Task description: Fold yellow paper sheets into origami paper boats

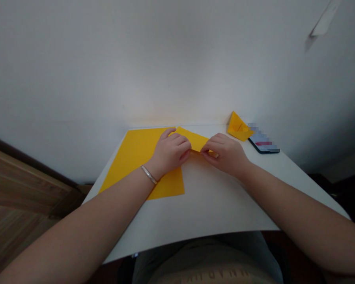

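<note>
A small folded piece of yellow paper (193,140) lies on the white table (213,201) between my hands. My left hand (170,152), with a silver bracelet on the wrist, has its fingers curled and pinches the piece's left end. My right hand (225,153) pinches the right end with thumb and fingertips. Under my left hand lies a flat sheet of yellow paper (136,157).
A folded yellow paper figure (238,128) stands at the table's far right corner, next to a dark phone (263,145). A white wall rises right behind the table. Brown wooden flooring shows at the left. My lap is below the table's near edge.
</note>
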Demonstrator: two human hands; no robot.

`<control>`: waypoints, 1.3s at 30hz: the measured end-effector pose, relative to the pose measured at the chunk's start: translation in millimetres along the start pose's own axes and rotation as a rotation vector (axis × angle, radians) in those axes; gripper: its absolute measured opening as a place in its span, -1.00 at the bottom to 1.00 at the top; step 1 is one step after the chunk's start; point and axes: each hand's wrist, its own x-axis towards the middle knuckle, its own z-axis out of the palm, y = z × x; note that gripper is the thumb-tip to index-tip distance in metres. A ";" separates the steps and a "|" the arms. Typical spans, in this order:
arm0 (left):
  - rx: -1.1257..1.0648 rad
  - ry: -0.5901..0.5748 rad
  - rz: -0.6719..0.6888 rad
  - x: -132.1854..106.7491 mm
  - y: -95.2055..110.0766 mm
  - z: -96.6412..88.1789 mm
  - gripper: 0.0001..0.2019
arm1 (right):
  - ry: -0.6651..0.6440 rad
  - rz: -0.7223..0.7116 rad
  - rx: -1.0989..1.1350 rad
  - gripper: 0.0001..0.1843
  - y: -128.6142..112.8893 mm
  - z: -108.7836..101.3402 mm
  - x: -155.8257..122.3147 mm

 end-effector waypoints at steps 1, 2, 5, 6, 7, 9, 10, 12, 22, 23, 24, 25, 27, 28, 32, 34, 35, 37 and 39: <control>0.006 -0.015 0.000 0.3 -0.2 -0.1 -0.85 | -0.015 -0.013 0.010 -0.85 0.5 -0.3 0.0; 0.011 -0.028 -0.001 0.5 -0.5 0.0 -0.85 | -0.026 -0.027 0.016 -0.85 1.3 -0.7 0.0; 0.027 -0.035 -0.004 -0.1 -2.6 1.5 -0.86 | -0.039 -0.068 0.043 -0.87 4.6 -3.7 -0.3; 0.032 -0.033 -0.004 -0.8 -3.7 2.4 -0.86 | -0.037 -0.076 0.063 -0.87 6.0 -5.2 -0.4; 0.038 -0.034 -0.005 -1.6 -4.8 3.3 -0.86 | -0.032 -0.081 0.086 -0.88 7.6 -6.9 -0.5; 0.049 -0.049 -0.015 -3.4 -6.9 5.2 -0.87 | -0.010 -0.078 0.135 -0.89 11.5 -10.4 -0.8; 0.055 -0.062 -0.024 -4.3 -7.8 6.0 -0.87 | 0.006 -0.070 0.153 -0.89 13.9 -11.8 -0.9; 0.072 -0.087 -0.046 -5.9 -9.0 7.1 -0.88 | 0.041 -0.046 0.181 -0.90 19.2 -13.8 -1.2; 0.137 -0.110 -0.225 -11.4 -14.8 11.2 -0.86 | 0.146 0.194 0.339 -0.95 37.1 -13.6 -7.2; 0.134 -0.121 -0.255 -12.1 -15.6 12.2 -0.86 | 0.151 0.205 0.356 -0.96 38.1 -13.9 -7.5; 0.129 -0.133 -0.287 -13.0 -16.4 13.3 -0.87 | 0.151 0.221 0.370 -0.96 39.3 -14.1 -7.9; 0.125 -0.145 -0.319 -13.8 -17.3 14.6 -0.87 | 0.151 0.243 0.383 -0.97 40.6 -14.1 -8.2; 0.120 -0.159 -0.381 -15.7 -19.3 17.3 -0.86 | 0.151 0.293 0.401 -0.97 43.7 -13.7 -9.2; 0.117 -0.163 -0.405 -16.6 -20.5 18.5 -0.86 | 0.153 0.314 0.409 -0.97 45.2 -13.3 -9.8; 0.090 -0.176 -0.493 -17.8 -24.7 21.6 -0.85 | 0.171 0.348 0.434 -0.95 48.0 -12.1 -11.6; 0.046 -0.186 -0.546 -16.6 -25.4 21.6 -0.83 | 0.172 0.331 0.422 -0.96 45.0 -12.5 -11.1; 0.016 -0.185 -0.567 -15.7 -25.4 21.6 -0.80 | 0.160 0.320 0.406 -0.96 42.4 -12.9 -10.4; -0.056 -0.178 -0.589 -13.8 -24.7 21.7 -0.70 | 0.117 0.300 0.362 -0.96 35.8 -13.9 -8.4; -0.141 -0.173 -0.595 -12.6 -24.0 22.8 -0.65 | 0.071 0.272 0.335 -0.94 29.2 -14.5 -6.2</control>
